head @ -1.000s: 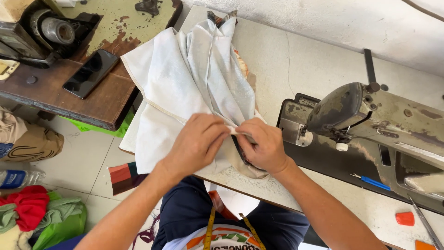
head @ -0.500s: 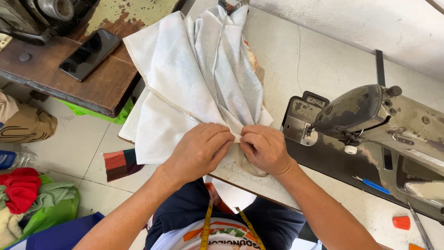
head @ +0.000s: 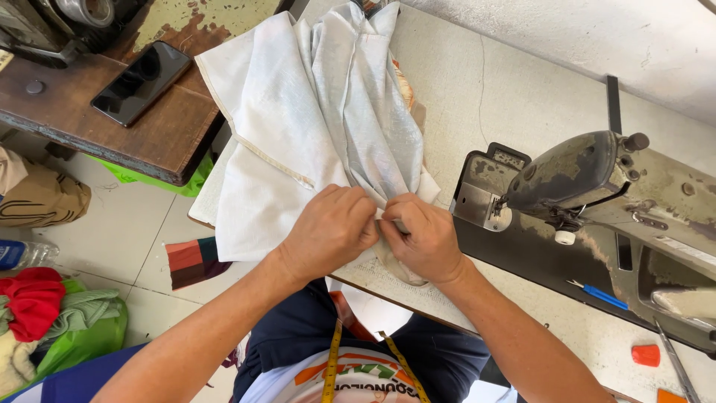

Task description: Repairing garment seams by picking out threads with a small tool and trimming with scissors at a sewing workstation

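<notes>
— Left hand [head: 328,231] first: what is it doing?

— Curled tight, fingers pinching a fold of the pale grey-white fabric [head: 313,127] at the table's near edge. The right hand [head: 425,239] sits just beside it, knuckles nearly touching, also clenched on the same fold. Both are closed on cloth, not spread.

— Where does the fabric lie from there?

— It fans out away from the hands, up across the light worktable [head: 507,97], with a stitched hem running off beyond the left hand. A bit of it hangs down under the right hand over the table edge.

— And around them?

— Right of the right hand stands a worn sewing machine [head: 582,179], close but not touching. A blue pen [head: 600,296] lies past it, with an orange piece [head: 645,354] further out. Well off beyond the left hand, a black phone [head: 140,80] rests on a dark wooden table [head: 149,142]. A yellow tape measure [head: 332,366] hangs at the person's chest, below both wrists. Clothes in a green bag [head: 82,336] sit on the floor far to the left.
</notes>
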